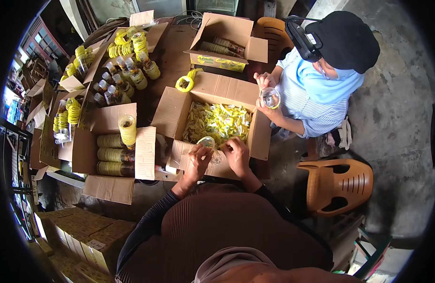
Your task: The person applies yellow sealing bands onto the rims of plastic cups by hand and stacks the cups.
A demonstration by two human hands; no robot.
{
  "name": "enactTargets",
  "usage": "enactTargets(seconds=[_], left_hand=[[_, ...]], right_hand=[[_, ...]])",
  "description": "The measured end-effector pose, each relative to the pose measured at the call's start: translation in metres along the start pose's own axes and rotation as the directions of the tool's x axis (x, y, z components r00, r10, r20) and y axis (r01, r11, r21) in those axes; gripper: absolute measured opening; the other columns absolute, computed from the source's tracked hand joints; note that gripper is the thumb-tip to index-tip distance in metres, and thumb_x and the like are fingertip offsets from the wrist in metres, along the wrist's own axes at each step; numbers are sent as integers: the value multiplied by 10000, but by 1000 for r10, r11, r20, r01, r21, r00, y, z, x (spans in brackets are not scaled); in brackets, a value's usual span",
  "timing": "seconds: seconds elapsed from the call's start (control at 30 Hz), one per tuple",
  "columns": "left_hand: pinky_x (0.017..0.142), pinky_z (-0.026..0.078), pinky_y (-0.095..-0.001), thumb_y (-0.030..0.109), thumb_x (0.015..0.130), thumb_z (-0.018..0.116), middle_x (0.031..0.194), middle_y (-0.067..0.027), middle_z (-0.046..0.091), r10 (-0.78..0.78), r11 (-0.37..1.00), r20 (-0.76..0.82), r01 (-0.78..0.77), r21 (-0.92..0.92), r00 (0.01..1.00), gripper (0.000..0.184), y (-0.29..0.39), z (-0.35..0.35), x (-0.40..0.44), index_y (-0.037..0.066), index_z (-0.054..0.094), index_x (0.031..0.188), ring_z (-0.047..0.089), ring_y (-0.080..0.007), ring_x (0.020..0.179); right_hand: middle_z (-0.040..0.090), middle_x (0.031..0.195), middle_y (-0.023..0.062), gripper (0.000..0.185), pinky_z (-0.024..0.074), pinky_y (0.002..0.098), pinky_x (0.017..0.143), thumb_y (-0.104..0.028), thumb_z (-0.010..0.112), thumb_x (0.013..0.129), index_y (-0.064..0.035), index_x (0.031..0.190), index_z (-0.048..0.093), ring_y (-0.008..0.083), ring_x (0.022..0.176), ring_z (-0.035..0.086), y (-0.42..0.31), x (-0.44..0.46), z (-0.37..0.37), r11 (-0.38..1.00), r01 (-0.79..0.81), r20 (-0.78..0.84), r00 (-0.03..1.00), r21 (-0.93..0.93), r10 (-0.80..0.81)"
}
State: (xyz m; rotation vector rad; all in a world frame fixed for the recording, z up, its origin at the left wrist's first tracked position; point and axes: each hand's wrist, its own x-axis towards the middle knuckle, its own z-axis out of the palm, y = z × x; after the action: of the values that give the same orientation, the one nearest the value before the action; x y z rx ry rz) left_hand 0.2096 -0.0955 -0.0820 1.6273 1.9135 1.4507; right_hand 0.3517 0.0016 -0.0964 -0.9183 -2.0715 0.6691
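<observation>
My left hand (198, 162) has its fingers closed on a clear plastic cup (206, 142) with a pale yellowish rim, above the near edge of an open cardboard box. My right hand (237, 155) is beside it, fingertips pinched together; anything between them is too small to make out. Beneath and beyond both hands, the cardboard box (217, 85) is filled with small yellow-and-white sachets (220, 121). On its far left corner sits a yellow ring-shaped bundle (184, 84). Something clear and shiny shows between my hands over the box flap, but its shape is unclear.
Left stands a box (104, 118) of stacked yellow-rimmed cups, with a cup stack (128, 131) upright on it. More cup stacks (139, 42) fill the back left. A co-worker (316, 89) at right holds a clear cup (270, 98). Behind is another box (224, 28); an orange chair (340, 186) stands right.
</observation>
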Motion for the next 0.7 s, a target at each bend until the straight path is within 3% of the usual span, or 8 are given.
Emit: enactTargets(seconds=[0.13,0.23,0.33,0.4,0.47,0.53,0.6,0.7], left_hand=[[612,485,-392,34,790,700,779,-128,609,-3,999,-26,5,46,1000,83,-8,1,3,4,627,816,611,-302,689],[645,487,-394,33,786,701,782,-125,613,32,998,-5,-32,63,999,82,-5,1,4,10,635,829,608,-307,712],[680,489,-383,30,787,698,784,-118,610,48,999,57,-47,-8,997,88,-8,5,0,18,652,861,608,-298,768],[705,487,-386,-1,785,678,839,-113,618,141,987,62,-135,-84,988,119,-8,7,-2,35,657,896,581,-302,800],[718,489,-384,4,786,679,856,-107,622,141,989,49,-139,-44,989,129,-10,2,1,39,661,909,580,-300,822],[731,491,-382,9,788,680,873,-102,626,135,991,37,-135,-2,990,140,-13,-4,1,42,665,923,580,-298,843],[751,494,-376,20,788,685,906,-102,631,48,999,58,-49,21,997,139,-17,-7,1,42,669,925,579,-297,885],[757,495,-375,23,790,686,908,-109,632,92,996,43,-92,-10,995,138,-13,-11,2,38,674,927,584,-301,889]], right_hand=[[527,733,100,158,471,376,612,8,693,706,-40,808,583,288,679,580,-11,-3,-8,999,44,-21,999,-15,-44],[533,779,94,175,482,377,619,3,700,696,-43,816,581,281,726,588,-16,-3,-8,976,202,23,979,-81,-201],[534,794,103,163,477,388,624,-13,697,709,-38,825,585,295,749,589,-7,3,-5,987,122,107,988,-103,-111],[545,790,107,151,472,395,630,-24,693,720,-34,830,590,310,738,588,7,5,0,988,116,133,986,-107,-101],[555,774,110,144,469,396,637,-15,690,726,-32,829,591,313,719,589,14,7,3,1000,21,96,995,-11,-20],[561,755,99,141,471,387,628,-7,693,727,-39,825,597,300,699,589,6,10,-2,999,33,74,997,9,-34],[558,742,87,156,474,373,610,7,697,715,-47,826,602,279,692,590,-3,10,-5,993,115,-8,993,-7,-115],[536,749,77,184,478,361,593,20,701,692,-56,829,604,264,695,589,-14,8,-4,973,218,13,976,-78,-217]])
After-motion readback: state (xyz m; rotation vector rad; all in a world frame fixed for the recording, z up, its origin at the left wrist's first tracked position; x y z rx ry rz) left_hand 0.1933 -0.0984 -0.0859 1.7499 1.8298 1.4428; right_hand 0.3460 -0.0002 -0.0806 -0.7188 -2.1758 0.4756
